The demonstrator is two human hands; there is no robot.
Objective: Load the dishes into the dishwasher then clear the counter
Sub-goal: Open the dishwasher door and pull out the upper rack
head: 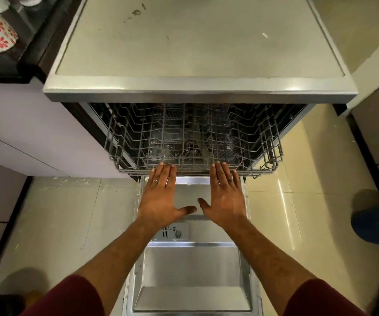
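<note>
Head view: flat left hand (161,197) and right hand (226,197) touch rack (120,142), gripping nothing.

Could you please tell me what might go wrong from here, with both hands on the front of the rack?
1. The left hand and right hand press flat, straight fingers on the wire rack's front rim; a hard shove could pinch fingertips at the opening.
2. The open door lies low in front of the person, so stepping forward could mean a knock or trip.
3. The rack appears empty; pushing it in leaves nothing loaded.
</note>
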